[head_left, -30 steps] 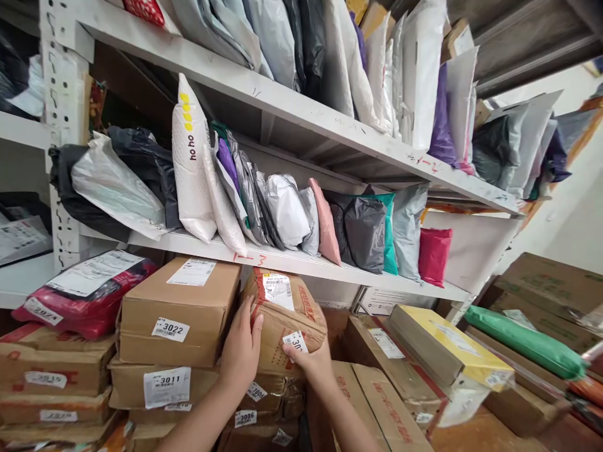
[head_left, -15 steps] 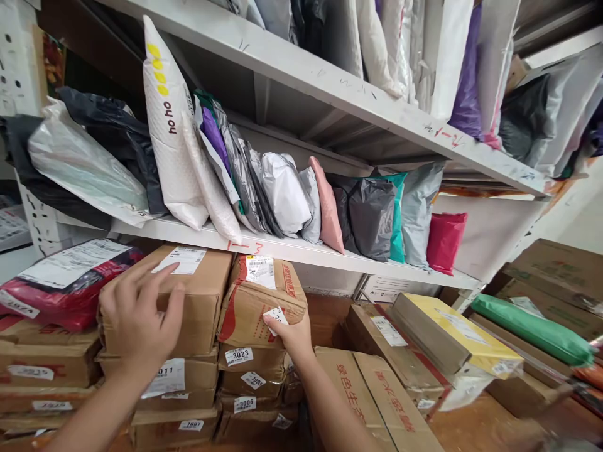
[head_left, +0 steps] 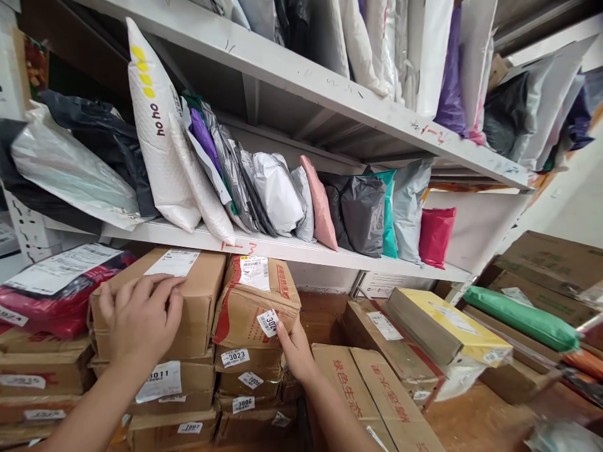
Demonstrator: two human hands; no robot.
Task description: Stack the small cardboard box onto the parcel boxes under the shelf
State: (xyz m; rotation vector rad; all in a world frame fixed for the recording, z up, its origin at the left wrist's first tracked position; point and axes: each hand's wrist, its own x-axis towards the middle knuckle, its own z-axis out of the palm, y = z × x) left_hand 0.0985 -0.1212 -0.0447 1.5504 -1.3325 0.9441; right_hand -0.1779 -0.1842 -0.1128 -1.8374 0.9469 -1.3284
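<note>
A person's two bare hands work among stacked parcels below a white metal shelf. The left hand [head_left: 144, 317] lies over the top front edge of a plain brown carton [head_left: 200, 317], its fingers spread and not closed around anything. The right hand [head_left: 296, 351] touches the front right corner of the neighboring red-printed carton [head_left: 245, 314], thumb beside a white label [head_left: 268, 323]; whether it grips or merely steadies the box cannot be told.

Both cartons sit side by side atop stacks, the plain one above a box marked 3011 [head_left: 198, 376], the printed one above a box marked 3023 [head_left: 254, 361]. The lower shelf [head_left: 277, 250] runs just above and behind them, limiting the room overhead. It carries a row of mailers, among them a tall white pouch [head_left: 155, 157], a pale pink pouch [head_left: 318, 204], a dark gray bag [head_left: 362, 216] and a bright pink packet [head_left: 437, 238].

A red parcel [head_left: 47, 312] crowds the left side. To the right lie a flat carton with red lettering [head_left: 358, 376], a yellow-topped box [head_left: 419, 303] and a long green package [head_left: 522, 320].
</note>
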